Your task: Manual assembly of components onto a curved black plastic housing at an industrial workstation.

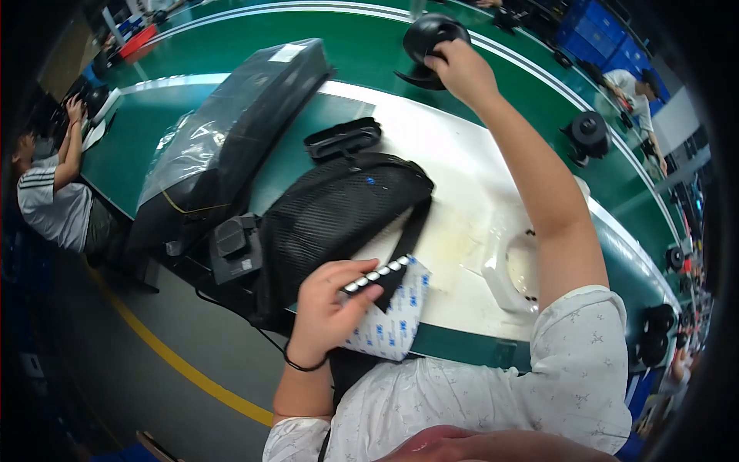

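My left hand [327, 308] is closed, pinching a narrow black strip [383, 275] with a row of white patches along it. Just below the strip hangs a white backing sheet [402, 319] printed in blue; whether my fingers also hold it I cannot tell. At the far side, my stretched right arm reaches over the green belt, and my right hand [466, 73] grips the edge of a round, black, glossy housing [431, 37]. Beside my left hand lies a black mesh-textured bag [339, 202] with a strap.
A long black part in clear plastic [239, 115] lies at the left, near a small black device [235, 242]. A black clip-like part [342, 138] lies behind the bag. A white ring-shaped fixture [500, 269] stands under my right arm. Another black housing [589, 131] sits on the belt; co-workers sit around.
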Tool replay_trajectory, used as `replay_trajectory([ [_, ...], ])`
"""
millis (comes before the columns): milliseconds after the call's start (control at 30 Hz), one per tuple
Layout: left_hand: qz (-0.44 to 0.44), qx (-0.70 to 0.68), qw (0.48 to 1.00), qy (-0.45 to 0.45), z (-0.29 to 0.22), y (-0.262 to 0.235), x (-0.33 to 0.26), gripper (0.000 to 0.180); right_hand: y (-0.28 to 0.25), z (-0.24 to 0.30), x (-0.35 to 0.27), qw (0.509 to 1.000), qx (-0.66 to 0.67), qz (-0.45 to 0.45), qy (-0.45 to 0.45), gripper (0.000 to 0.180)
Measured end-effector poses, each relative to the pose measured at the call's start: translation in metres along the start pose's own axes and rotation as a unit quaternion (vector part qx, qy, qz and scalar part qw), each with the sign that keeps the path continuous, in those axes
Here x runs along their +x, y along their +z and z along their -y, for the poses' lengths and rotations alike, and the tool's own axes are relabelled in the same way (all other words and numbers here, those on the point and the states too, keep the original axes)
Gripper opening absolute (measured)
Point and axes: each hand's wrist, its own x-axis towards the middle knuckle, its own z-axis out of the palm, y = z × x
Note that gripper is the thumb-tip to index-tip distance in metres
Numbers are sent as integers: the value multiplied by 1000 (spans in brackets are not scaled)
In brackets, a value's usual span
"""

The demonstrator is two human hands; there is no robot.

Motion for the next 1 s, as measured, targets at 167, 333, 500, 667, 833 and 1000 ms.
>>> replay_trajectory([
  [167,-15,-104,993,-60,1,0,-20,15,-112,-29,-64,810,508,72,283,19],
  [333,36,-204,978,9,-18,40,-40,16,-183,-42,-165,724,620,86,291,20],
  [500,109,-153,982,-10,-64,100,-34,15,-211,-39,-233,665,665,99,324,23],
  [667,157,-87,983,24,-77,130,-29,14,-217,-41,-256,650,685,91,317,25],
  [833,136,-64,988,-26,-67,128,-33,13,-202,-57,-246,688,664,71,283,27],
  [1000,72,-107,987,-90,-43,109,-37,14,-152,-81,-185,842,508,-13,182,30],
])
